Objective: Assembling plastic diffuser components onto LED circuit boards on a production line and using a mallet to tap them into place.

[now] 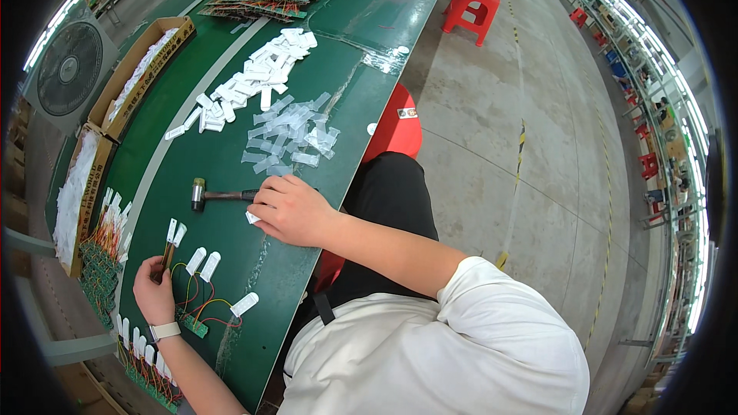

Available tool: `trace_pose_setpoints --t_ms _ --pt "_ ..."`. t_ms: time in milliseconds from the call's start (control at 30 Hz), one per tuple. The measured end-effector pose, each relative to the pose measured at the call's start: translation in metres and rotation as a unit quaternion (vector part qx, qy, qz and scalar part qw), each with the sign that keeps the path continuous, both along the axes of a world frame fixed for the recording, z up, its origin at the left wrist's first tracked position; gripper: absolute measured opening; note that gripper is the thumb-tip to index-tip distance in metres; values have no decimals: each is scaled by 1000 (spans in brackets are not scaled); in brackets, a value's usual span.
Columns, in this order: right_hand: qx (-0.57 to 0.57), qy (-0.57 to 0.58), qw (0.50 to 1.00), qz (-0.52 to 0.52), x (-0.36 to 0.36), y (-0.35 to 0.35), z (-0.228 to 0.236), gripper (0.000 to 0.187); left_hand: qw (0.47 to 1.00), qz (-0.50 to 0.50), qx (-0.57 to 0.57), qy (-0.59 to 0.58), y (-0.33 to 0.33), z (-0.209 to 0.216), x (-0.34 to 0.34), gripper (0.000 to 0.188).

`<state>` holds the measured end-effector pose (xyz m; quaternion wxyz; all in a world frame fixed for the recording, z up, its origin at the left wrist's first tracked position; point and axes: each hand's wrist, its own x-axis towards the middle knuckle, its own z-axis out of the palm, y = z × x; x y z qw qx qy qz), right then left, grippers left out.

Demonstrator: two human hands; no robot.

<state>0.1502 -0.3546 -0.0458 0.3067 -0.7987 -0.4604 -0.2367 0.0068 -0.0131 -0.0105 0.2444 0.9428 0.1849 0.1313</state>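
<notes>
My right hand [290, 211] is closed over a small white cap [252, 217] beside the hammer [223, 196]. My left hand [154, 292] pinches a capped wire assy [171, 240] on the green bench [231, 161]. Judged light, thin leads fragile; grip by caps, not wires.

We see a dark green matted counter [231, 177] carrying white plastic caps [261, 69] and clear translucent sleeves [292, 127]. The small green circuit board [194, 326] trails red, yellow and green wires [204, 303]. Brown cardboard boxes [142, 61] line its far edge; a red plastic stool [470, 11] stands on grey concrete floor [538, 146].
</notes>
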Motion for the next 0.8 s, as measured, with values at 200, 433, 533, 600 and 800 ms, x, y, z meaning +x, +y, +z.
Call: trace_pose_setpoints --t_ms 200,433,533,600,800 --pt "-2 5 1000 3 -1 -1 0 25 973 9 219 -77 -10 -1 2 31" --pt "-16 6 1000 0 0 -3 1 27 996 21 9 84 2 4 7 10" --pt "-16 16 1000 2 -1 -1 1 27 993 -14 107 55 10 -4 3 8" --pt "-21 19 1000 2 0 0 3 27 988 -38 148 24 15 -6 1 9" --pt "-22 17 999 24 2 16 16 23 991 0 137 0 20 4 -3 11"
